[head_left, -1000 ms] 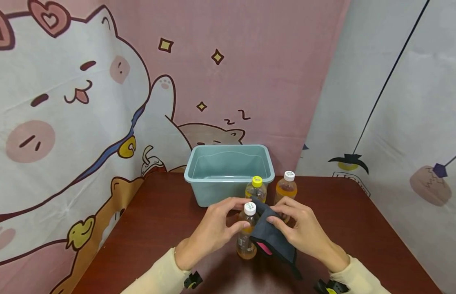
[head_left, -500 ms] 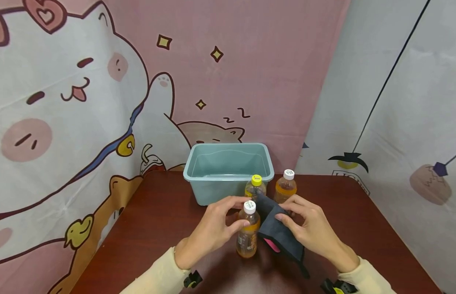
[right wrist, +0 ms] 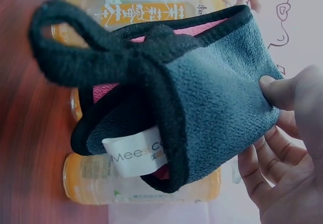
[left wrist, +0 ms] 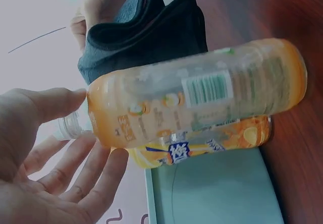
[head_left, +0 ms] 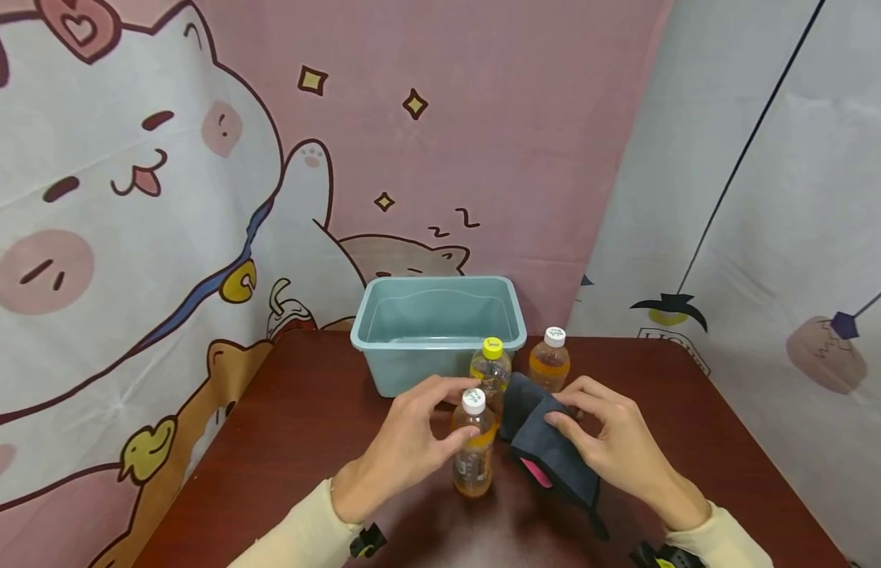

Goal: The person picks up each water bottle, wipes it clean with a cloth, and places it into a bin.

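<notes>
My left hand (head_left: 405, 442) holds a white-capped plastic bottle (head_left: 472, 465) near its neck, thumb on one side and fingers on the other. The bottle is upright on the table, with orange liquid and a label. In the left wrist view, the thumb lies at the shoulder of the bottle (left wrist: 197, 100). My right hand (head_left: 617, 434) pinches a folded dark grey cloth (head_left: 546, 442) with black edging and pink inside, just right of that bottle. A hanging loop and a white tag (right wrist: 135, 152) show on the cloth (right wrist: 222, 103) in the right wrist view.
Behind the held bottle stand a yellow-capped bottle (head_left: 491, 371) and another white-capped bottle (head_left: 550, 367). A light blue-green plastic bin (head_left: 405, 367) is at the back of the dark red-brown table (head_left: 305, 426). A cartoon-printed curtain (head_left: 511, 142) hangs behind it.
My right hand has drawn the cloth rightward, away from the front bottle, so a gap now shows between them. My left hand keeps its place at the bottle's neck.
</notes>
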The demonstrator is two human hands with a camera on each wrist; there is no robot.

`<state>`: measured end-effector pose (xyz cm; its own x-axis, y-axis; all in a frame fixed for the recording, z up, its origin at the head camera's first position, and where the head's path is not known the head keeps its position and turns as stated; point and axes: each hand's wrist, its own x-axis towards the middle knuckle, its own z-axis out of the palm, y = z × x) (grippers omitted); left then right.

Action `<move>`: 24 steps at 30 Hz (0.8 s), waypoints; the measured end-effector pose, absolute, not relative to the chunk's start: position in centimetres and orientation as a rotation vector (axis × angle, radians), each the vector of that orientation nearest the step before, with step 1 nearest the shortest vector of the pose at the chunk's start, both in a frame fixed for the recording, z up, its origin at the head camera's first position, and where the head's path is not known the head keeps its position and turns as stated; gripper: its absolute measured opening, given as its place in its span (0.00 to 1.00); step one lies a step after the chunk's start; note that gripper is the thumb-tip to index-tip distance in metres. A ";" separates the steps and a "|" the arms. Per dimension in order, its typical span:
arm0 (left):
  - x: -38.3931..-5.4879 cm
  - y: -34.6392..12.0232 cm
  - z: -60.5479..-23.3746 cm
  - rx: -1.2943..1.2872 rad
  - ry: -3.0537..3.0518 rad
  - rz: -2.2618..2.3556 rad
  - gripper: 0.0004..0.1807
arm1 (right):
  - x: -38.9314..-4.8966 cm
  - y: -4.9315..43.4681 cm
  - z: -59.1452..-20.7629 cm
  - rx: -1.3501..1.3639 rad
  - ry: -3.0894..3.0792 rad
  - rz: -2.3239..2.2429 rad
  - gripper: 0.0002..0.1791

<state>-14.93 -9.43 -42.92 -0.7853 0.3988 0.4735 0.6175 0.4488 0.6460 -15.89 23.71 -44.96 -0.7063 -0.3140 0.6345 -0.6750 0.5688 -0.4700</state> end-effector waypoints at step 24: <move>-16.2 -13.4 -38.9 -0.824 -2.269 -1.069 0.25 | -15.3 25.5 -45.2 0.744 -2.302 0.991 0.24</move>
<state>-16.20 -13.35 -38.87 -0.6943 0.3088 0.6501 0.6978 0.5098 0.5031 -15.32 25.50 -45.22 -0.7133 -0.2765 0.6440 -0.6579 0.5811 -0.4791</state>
